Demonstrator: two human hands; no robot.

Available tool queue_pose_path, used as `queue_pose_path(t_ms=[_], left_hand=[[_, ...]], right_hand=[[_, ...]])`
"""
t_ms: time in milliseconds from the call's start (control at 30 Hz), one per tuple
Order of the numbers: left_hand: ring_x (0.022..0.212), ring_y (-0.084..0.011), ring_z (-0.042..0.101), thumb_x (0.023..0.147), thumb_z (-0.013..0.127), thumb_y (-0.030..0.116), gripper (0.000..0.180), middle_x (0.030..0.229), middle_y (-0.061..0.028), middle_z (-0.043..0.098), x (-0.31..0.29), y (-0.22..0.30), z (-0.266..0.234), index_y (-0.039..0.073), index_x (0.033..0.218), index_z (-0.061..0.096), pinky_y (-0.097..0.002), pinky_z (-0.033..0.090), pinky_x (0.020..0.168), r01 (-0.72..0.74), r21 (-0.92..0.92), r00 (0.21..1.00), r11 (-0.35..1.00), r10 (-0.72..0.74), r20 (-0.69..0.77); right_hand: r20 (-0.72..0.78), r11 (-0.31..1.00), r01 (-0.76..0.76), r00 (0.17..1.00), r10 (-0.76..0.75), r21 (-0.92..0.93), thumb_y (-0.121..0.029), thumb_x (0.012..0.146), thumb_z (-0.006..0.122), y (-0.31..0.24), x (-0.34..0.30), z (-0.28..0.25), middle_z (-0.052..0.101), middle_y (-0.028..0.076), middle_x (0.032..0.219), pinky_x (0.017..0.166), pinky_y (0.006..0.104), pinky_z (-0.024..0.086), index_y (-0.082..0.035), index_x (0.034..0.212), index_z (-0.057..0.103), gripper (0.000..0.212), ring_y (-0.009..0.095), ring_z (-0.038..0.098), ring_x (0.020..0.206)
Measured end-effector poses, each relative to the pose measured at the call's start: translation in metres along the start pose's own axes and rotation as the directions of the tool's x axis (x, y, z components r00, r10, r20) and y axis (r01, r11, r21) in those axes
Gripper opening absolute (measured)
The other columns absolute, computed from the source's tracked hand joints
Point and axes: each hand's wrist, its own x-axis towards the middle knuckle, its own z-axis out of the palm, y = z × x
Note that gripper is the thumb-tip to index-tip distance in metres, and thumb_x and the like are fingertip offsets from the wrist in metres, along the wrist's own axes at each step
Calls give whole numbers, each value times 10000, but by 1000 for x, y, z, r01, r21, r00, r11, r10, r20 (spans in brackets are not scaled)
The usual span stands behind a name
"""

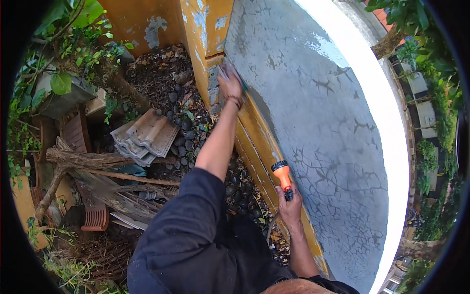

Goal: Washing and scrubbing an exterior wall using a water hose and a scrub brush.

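My left hand reaches far forward along the wall, at the end of its yellow ledge. It is blurred, its fingers pressed round a flat, greyish thing with a green edge that I cannot make out. Nearer to me, my right hand grips an orange and black hose nozzle by its narrow lower end. The nozzle's wide, ridged black head points forward over the ledge. Below that hand, part of a thin grey hose shows. Cracked grey plaster covers the wall surface to the right of both hands.
The yellow ledge runs diagonally beside me, up to a peeling yellow pillar. On the left lie stacked roof tiles, dry branches and a brown plastic piece. Dark pebbles cover ground between tiles and ledge.
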Motion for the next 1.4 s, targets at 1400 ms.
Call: queue_pose_path(t_ms=[1400], left_hand=[[1024,-456,666,901,684,459,577,1130,-280,672,-49,23,-20,43,1234,465,-517,503,901,249,-23,968,968,-248,50]], right_hand=[[35,984,48,998,-54,174,-202,985,707,-34,31,25,642,150,772,653,401,489,17,1023,619,239,275,598,669]])
